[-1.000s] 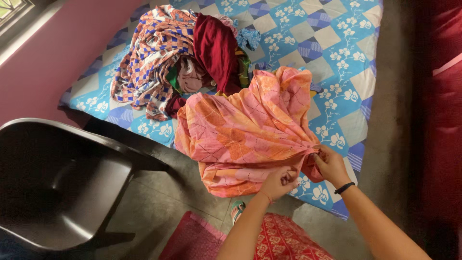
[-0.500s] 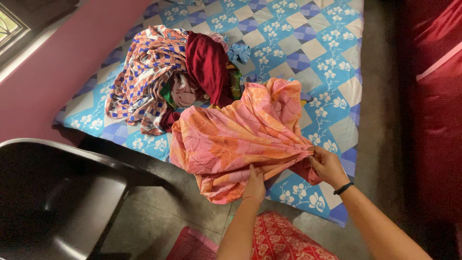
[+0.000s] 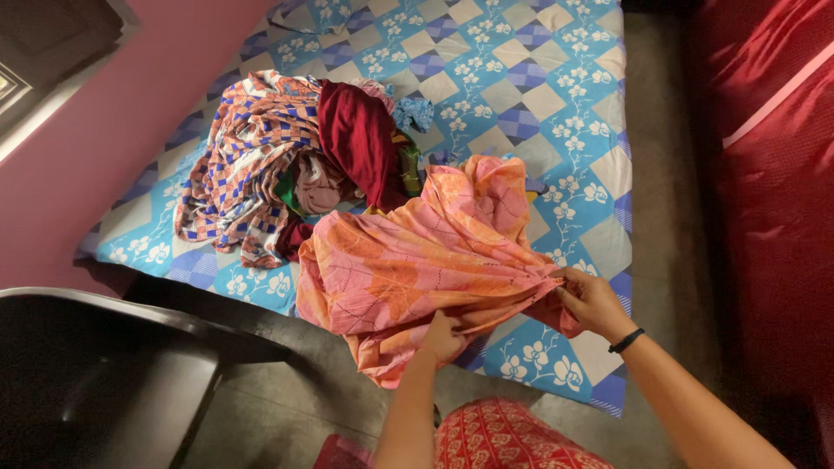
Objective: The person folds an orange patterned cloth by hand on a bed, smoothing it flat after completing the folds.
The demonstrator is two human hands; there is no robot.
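Both hands — left hand [image 3: 445, 333], right hand [image 3: 588, 300] — pinching pink-orange cloth [image 3: 417, 256] edge, mattress [image 3: 556, 130] corner

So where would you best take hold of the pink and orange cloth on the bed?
Probably along its near edge, coming from the foot of the bed. The pink and orange cloth bunches there, where the right hand pinches a gathered corner and the left hand grips the hem; the rest lies in loose folds.

A big pink-and-orange cloth [image 3: 417, 260] with a thin stitched diamond pattern sprawls crumpled over the near edge of the bed; its right end is gathered to a tight bunch; the lower hem spills off the mattress; folds fan out leftward, loose and rumpled.
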